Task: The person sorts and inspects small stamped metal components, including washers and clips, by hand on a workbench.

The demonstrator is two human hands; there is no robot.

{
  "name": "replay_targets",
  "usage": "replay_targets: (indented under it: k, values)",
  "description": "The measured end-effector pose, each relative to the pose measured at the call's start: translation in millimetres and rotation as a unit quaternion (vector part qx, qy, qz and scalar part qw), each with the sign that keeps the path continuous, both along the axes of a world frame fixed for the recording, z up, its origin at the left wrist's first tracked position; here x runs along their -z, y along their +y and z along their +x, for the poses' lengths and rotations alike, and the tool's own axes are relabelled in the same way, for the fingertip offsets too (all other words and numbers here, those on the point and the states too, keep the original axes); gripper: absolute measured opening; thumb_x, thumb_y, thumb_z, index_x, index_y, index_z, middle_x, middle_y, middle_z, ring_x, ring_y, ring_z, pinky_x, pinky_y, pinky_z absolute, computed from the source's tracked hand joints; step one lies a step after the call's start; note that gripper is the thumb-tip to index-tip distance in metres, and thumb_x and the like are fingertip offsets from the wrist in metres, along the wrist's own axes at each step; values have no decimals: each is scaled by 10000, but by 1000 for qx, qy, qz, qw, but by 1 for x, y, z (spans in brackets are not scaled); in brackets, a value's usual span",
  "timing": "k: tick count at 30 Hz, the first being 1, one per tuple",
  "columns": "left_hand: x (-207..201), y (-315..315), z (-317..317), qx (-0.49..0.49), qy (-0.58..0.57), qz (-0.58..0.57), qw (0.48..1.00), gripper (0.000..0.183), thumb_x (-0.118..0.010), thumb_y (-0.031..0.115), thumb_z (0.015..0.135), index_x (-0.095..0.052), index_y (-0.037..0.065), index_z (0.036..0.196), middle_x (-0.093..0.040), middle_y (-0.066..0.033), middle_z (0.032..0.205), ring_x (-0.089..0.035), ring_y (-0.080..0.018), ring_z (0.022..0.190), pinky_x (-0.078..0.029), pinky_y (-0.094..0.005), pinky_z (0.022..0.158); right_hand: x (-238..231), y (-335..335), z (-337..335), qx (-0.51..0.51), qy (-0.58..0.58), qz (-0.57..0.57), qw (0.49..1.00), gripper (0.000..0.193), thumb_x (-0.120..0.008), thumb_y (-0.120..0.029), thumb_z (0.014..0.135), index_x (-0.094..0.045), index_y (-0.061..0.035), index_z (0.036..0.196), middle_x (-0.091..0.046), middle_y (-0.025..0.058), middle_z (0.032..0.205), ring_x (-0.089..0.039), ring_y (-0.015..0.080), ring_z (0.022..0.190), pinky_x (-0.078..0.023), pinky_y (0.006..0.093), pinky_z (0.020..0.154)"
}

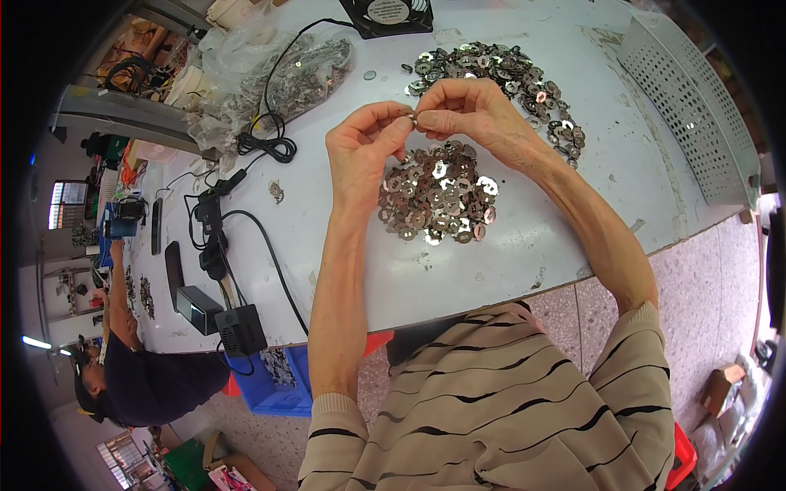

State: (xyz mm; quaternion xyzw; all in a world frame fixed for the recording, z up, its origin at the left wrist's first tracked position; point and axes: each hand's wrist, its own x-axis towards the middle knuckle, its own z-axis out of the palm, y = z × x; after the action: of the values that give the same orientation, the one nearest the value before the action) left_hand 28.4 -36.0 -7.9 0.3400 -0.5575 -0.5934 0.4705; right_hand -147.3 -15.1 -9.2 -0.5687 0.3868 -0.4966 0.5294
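My left hand [368,146] and my right hand [468,113] meet above the table, their thumbs and fingertips pinched together. Between them is a small metal piece [413,119], mostly covered by the fingers; its exact kind does not show. Just below my hands lies a heap of round metal discs with slots cut in their middles [438,196], some shiny and some dull. A second heap of similar small metal parts [479,61] spreads behind my right hand and trails down beside my right wrist. One loose round disc [370,74] sits apart, beyond my left hand.
A black fan [388,11] stands at the table's far edge. Clear plastic bags of metal parts [311,75] and black cables [266,146] lie at left. A grey perforated basket [692,106] is on the right. A blue crate [274,397] stands below the table; another person [155,376] works at far left.
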Motion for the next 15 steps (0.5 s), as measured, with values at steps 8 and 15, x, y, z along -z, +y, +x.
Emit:
replay_targets:
  k: [8,15]
  values:
    - [0,-3,4,29,33,9,999,171,-661,11,781,-648,-45,942,-646,-77,805,-551,-105,618,-458,-221,556,-3,4,0,-15,-25,24,999,160,-650,-111,803,-656,10,908,-639,42,786,-587,84,720,-493,217,675]
    - [-5,-5,14,65,55,40,996,150,-650,18,795,-647,-42,932,-637,-87,817,-560,-123,645,-467,-242,606,-8,2,-3,-10,36,-5,999,167,-648,-111,788,-661,1,910,-650,46,802,-597,99,746,-487,241,698]
